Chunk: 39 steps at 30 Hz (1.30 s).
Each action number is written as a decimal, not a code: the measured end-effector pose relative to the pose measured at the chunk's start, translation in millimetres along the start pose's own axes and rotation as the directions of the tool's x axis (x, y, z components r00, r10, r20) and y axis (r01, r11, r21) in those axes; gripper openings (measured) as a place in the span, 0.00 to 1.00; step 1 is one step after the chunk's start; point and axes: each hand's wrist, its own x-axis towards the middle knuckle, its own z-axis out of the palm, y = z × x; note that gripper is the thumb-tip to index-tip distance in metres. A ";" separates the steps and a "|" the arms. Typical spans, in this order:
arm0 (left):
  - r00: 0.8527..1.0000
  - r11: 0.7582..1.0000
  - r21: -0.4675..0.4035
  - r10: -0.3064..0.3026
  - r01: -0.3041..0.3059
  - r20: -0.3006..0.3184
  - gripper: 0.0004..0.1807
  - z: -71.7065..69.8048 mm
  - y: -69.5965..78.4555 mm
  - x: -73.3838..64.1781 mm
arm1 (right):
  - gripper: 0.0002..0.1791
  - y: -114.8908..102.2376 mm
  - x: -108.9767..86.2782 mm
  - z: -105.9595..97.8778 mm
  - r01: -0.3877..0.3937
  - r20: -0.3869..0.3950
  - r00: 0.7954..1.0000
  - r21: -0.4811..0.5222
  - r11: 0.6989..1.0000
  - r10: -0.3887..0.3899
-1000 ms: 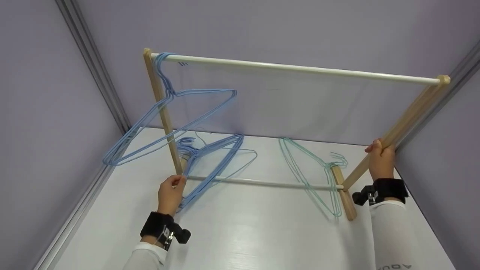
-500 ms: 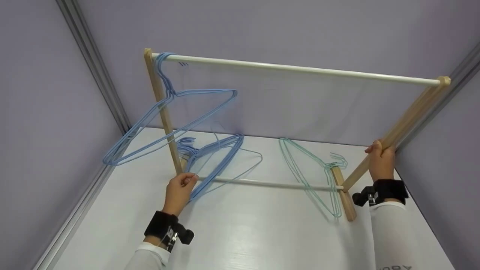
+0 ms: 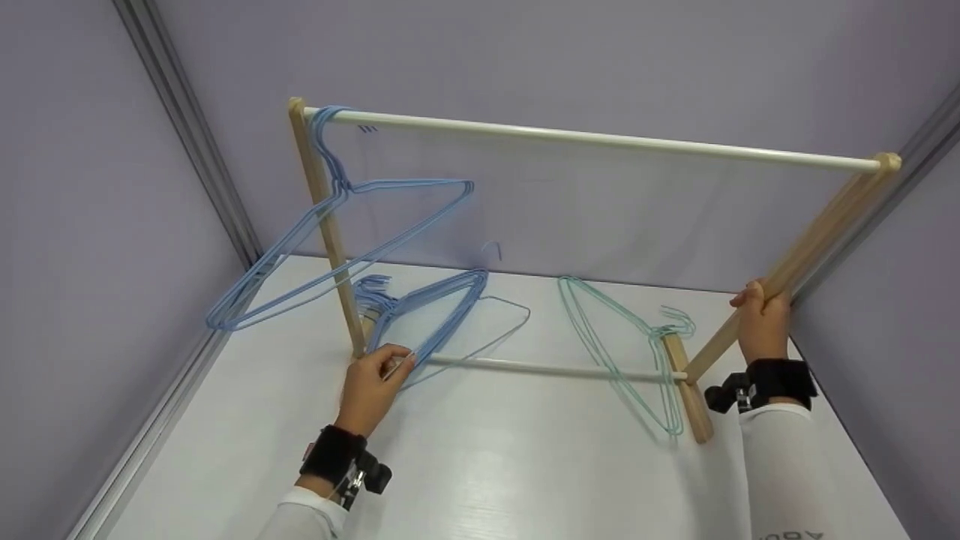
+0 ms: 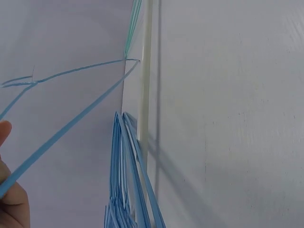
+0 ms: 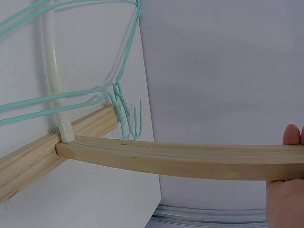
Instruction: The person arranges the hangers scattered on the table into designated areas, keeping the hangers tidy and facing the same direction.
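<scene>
My left hand (image 3: 375,391) pinches the lower wire of a blue clothes hanger (image 4: 71,123) between thumb and fingers. Its hook points up toward the back wall, and one shoulder reaches right beyond a stack of blue hangers (image 3: 429,294) at the rack's lower left. With fingers wrapped round it, my right hand (image 3: 763,322) holds the right wooden post (image 3: 829,214) of the clothes rack. Several more blue hangers (image 3: 341,184) hang at the left end of the white top rail (image 3: 585,136).
A few teal hangers (image 3: 669,328) lean at the lower right, by the rack's wooden foot (image 3: 697,412). A thin lower rail (image 3: 540,367) runs between the feet, just above the white table (image 3: 525,465). Pale walls (image 3: 600,67) enclose the back and both sides.
My left hand has moved right, carrying the blue hanger away from the stack; its hook has swung up and right. My right hand stays on the post.
</scene>
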 end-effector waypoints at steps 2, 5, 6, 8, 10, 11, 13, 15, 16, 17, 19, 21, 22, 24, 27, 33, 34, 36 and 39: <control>1.000 1.000 0.000 0.020 -0.020 -0.018 0.05 1.3 -1.0 -1.1 | 0.13 -0.2 -0.8 0.7 0.001 -0.003 1.000 0.001 1.000 -0.001; 0.998 0.999 -0.014 0.044 -0.045 -0.051 0.05 1.5 -1.5 -2.6 | 0.13 -0.9 -2.0 1.8 0.003 -0.002 1.000 -0.001 1.000 -0.003; 0.997 0.998 -0.022 0.051 -0.052 -0.061 0.04 1.2 -1.4 -2.8 | 0.13 -1.1 -2.3 2.0 0.004 0.000 1.000 0.002 1.000 -0.004; 0.995 0.997 -0.038 0.068 -0.071 -0.077 0.04 0.3 -0.8 -2.6 | 0.13 -1.6 -2.3 1.9 0.007 -0.001 1.000 0.007 1.000 -0.007; 0.992 0.994 -0.055 0.089 -0.094 -0.088 0.04 -1.1 0.1 -1.5 | 0.12 -2.2 -1.9 1.3 0.004 -0.002 1.000 0.010 1.000 -0.004; 0.991 0.992 -0.063 0.098 -0.105 -0.093 0.05 -1.9 0.4 -0.9 | 0.13 -2.5 -1.6 0.9 0.000 -0.001 1.000 0.008 1.000 0.000; 0.987 0.989 -0.078 0.120 -0.129 -0.107 0.04 -3.9 1.5 0.3 | 0.12 -2.6 -0.4 0.1 -0.006 0.000 1.000 0.006 1.000 0.006; 0.981 0.984 -0.087 0.146 -0.157 -0.126 0.03 -6.1 2.9 1.8 | 0.11 -2.4 0.6 -0.4 -0.009 0.001 1.000 0.008 1.000 0.009; 0.978 0.981 -0.090 0.159 -0.173 -0.138 0.03 -7.1 4.2 2.5 | 0.11 -2.2 1.0 -0.6 -0.010 0.002 1.000 0.012 1.000 0.010; 0.973 0.978 -0.090 0.173 -0.188 -0.150 0.02 -7.9 5.4 3.4 | 0.10 -2.0 1.3 -0.7 -0.008 0.003 1.000 0.014 1.000 0.008; 0.964 0.972 -0.085 0.203 -0.220 -0.175 0.02 -9.4 8.9 5.2 | 0.09 -1.7 1.7 -1.0 -0.007 0.000 1.000 0.014 1.000 0.007; 0.955 0.967 -0.085 0.222 -0.242 -0.196 0.03 -11.3 13.9 7.2 | 0.09 -1.9 1.7 -1.3 -0.006 -0.001 1.000 0.008 1.000 0.006; 0.952 0.964 -0.088 0.229 -0.250 -0.202 0.03 -12.4 17.0 8.5 | 0.10 -2.0 1.7 -1.4 -0.007 -0.003 1.000 0.002 1.000 0.007; 0.948 0.961 -0.089 0.237 -0.260 -0.213 0.04 -14.9 22.9 11.0 | 0.09 -2.2 1.5 -1.5 -0.005 -0.006 1.000 0.000 1.000 0.005; 0.944 0.958 -0.094 0.245 -0.271 -0.221 0.04 -19.6 31.3 15.5 | 0.09 -2.1 1.1 -1.3 -0.001 -0.009 1.000 0.004 1.000 0.001; 0.938 0.951 -0.129 0.244 -0.281 -0.246 0.03 -31.7 41.5 22.5 | 0.10 -1.0 -0.1 -0.8 -0.012 -0.012 1.000 0.001 1.000 0.012; 0.937 0.951 -0.135 0.239 -0.280 -0.255 0.03 -34.3 42.8 23.4 | 0.10 -1.1 -0.3 -0.7 -0.014 -0.012 1.000 -0.003 1.000 0.014; 0.932 0.949 -0.144 0.235 -0.282 -0.276 0.03 -39.3 45.0 25.1 | 0.11 -1.4 -0.5 -0.7 -0.019 -0.009 1.000 -0.011 1.000 0.019; 0.919 0.942 -0.148 0.245 -0.301 -0.308 0.04 -46.5 46.9 28.1 | 0.12 -2.0 -0.7 -0.5 -0.014 -0.014 1.000 -0.018 1.000 0.014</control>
